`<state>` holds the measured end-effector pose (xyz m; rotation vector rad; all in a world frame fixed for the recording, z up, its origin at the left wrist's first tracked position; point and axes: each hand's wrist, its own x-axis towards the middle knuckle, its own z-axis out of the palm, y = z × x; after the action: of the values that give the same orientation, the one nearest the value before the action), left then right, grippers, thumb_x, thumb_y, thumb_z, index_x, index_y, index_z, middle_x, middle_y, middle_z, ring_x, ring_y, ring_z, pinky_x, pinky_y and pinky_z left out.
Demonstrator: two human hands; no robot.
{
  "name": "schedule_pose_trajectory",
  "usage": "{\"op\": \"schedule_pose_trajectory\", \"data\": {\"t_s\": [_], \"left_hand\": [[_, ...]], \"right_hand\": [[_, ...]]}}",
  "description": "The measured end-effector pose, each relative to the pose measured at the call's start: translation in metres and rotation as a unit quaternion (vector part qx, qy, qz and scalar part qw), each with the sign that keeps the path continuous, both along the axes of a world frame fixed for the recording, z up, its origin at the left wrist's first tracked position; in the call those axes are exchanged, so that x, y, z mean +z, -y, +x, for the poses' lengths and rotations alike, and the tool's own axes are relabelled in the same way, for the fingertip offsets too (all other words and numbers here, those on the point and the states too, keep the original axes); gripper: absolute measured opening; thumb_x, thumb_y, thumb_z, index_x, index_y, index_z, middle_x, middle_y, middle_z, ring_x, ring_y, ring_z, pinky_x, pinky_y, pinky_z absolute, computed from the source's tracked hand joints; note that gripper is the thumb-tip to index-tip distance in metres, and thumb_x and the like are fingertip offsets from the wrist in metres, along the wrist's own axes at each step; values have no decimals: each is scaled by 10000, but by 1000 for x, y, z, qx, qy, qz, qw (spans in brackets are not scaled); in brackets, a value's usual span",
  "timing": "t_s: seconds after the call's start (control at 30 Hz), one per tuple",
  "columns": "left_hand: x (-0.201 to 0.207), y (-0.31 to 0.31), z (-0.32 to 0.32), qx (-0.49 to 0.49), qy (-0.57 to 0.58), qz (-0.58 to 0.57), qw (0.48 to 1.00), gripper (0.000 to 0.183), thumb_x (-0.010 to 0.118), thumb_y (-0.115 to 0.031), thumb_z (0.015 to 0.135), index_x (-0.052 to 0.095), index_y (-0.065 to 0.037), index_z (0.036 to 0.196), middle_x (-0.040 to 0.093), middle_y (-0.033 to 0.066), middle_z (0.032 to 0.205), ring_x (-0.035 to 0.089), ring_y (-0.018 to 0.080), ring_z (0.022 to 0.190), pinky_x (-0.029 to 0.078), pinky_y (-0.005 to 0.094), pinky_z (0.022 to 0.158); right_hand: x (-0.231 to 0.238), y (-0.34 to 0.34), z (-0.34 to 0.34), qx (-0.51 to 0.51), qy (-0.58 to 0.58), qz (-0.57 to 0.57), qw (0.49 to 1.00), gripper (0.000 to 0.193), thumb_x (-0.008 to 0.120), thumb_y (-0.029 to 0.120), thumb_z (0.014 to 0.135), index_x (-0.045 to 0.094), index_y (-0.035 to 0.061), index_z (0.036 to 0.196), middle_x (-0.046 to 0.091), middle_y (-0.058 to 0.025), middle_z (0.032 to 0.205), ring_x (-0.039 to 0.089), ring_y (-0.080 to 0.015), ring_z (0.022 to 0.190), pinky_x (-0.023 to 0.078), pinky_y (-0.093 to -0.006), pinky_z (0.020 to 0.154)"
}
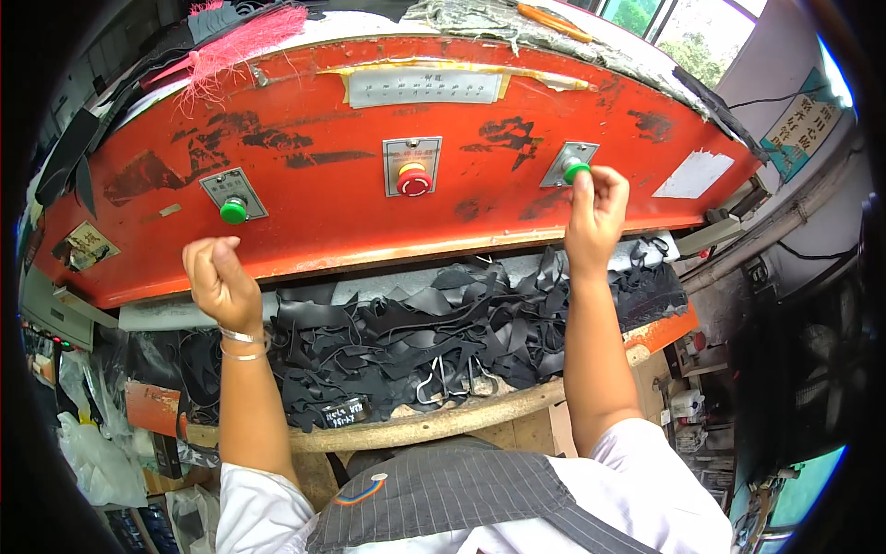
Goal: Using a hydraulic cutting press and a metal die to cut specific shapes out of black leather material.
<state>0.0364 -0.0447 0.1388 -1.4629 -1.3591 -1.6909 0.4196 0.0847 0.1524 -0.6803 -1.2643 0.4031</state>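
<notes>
My left hand (221,282) is held in a loose fist with nothing in it, just below and left of the left green push button (233,210), apart from it. A thin bracelet (242,337) circles that wrist. My right hand (595,222) is also curled closed, its thumb up against or just in front of the right green push button (576,173); whether they touch I cannot tell. Between the two sits a red mushroom-shaped button (414,181) on a metal plate. All three buttons are set in the worn orange-red front panel (323,222) of a machine.
Black leather-like scraps (415,319) heap under the panel, with metal cutting-die shapes (431,380) at their near edge. A pale rounded bar (425,427) borders them in front of my body. Pink fringe (249,46) and orange-handled scissors (554,20) lie on top of the machine.
</notes>
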Motion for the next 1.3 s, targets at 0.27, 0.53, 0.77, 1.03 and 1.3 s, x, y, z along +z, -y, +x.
{"op": "schedule_pose_trajectory", "data": {"t_s": [0.27,0.53,0.77,1.03,1.3], "left_hand": [[-7,41,38,-79,-20,-254,964,367,581,-152,938,433,-21,629,424,134,618,432,332,593,373,412,557],[-125,156,143,-184,-149,-491,838,420,748,-343,767,670,-57,1064,652,103,995,603,293,921,488,378,814],[-120,138,155,-129,-97,-484,860,382,789,-360,670,669,-87,909,604,76,879,574,289,871,469,397,764],[-104,149,135,-240,-76,-554,794,427,764,-407,735,714,-65,987,672,84,994,611,279,915,487,381,822],[-79,35,97,-217,39,-501,837,225,709,-223,813,695,-37,939,672,141,933,634,330,898,503,389,815]], "right_hand": [[-39,54,15,32,138,-95,985,85,534,123,970,535,38,974,562,-33,756,533,-103,680,453,-262,613],[-128,220,15,119,621,-179,754,486,756,284,747,599,47,1141,586,-132,1085,553,-321,1026,442,-409,911],[-142,198,5,63,620,-151,768,347,776,128,641,603,49,931,571,-123,948,565,-316,940,473,-410,809],[-69,173,13,264,656,-309,636,420,751,306,770,670,51,1094,678,-163,979,654,-351,923,520,-431,797],[-93,10,-34,-6,597,-151,788,635,726,442,786,533,134,1307,491,-194,1348,462,-373,1232,403,-497,970]]}}
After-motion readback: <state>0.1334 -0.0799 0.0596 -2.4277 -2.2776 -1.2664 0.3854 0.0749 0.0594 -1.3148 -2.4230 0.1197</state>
